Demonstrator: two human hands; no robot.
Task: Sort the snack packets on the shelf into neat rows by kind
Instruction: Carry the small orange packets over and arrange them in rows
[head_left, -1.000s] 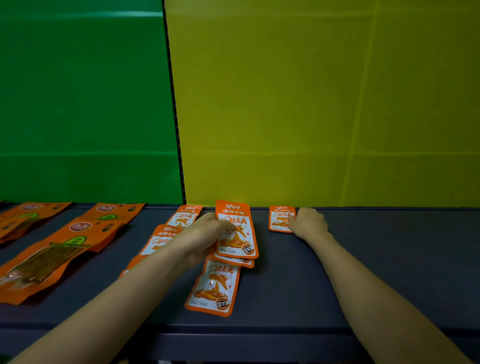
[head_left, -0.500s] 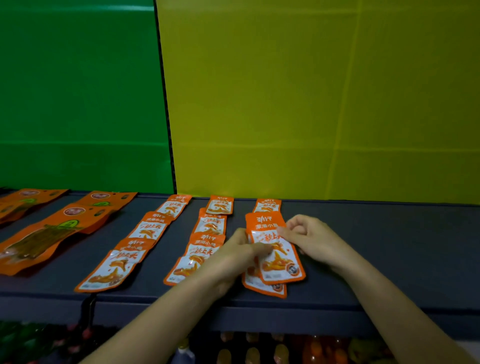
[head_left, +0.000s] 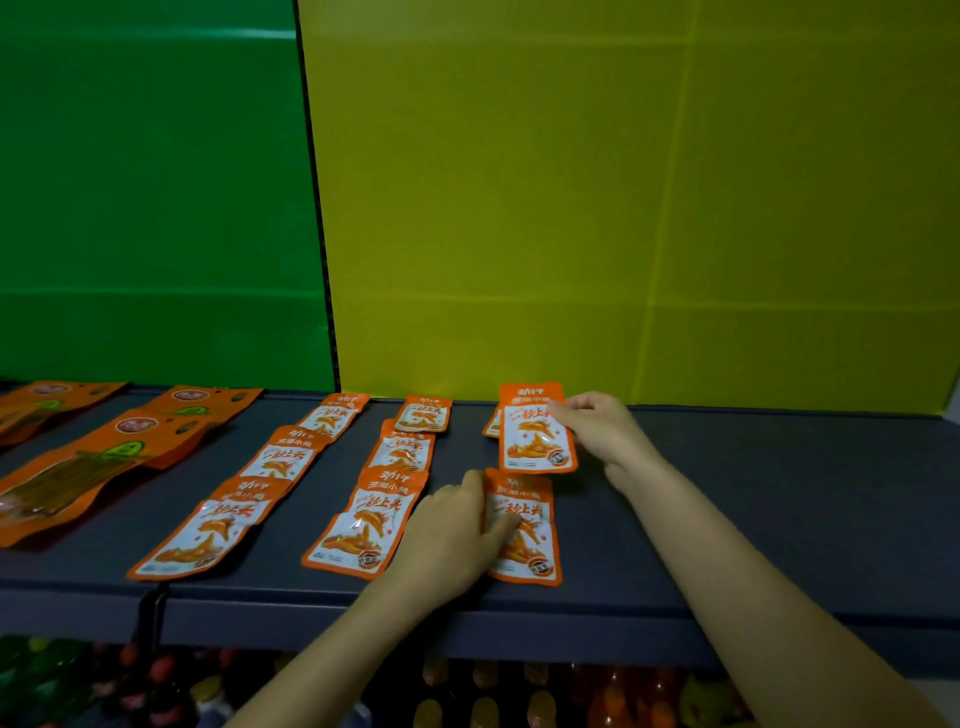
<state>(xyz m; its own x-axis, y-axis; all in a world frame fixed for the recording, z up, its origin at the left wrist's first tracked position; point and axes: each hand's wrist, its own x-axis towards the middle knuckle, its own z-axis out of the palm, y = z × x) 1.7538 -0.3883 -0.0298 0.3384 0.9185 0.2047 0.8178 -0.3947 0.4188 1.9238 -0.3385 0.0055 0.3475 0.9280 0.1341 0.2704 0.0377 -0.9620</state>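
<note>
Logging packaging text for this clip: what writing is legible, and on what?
"劲仔": top band of the held packet, pinched by the right hand.
"深海小鱼": line beneath it, same packet.
"一秒上头": front packet under the left hand.
Round logos on the large orange packets and all fine print: too blurred to read.

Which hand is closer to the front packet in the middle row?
Left. The left hand lies just right of the front packet; the right hand is farther back and right, holding a second packet.
</note>
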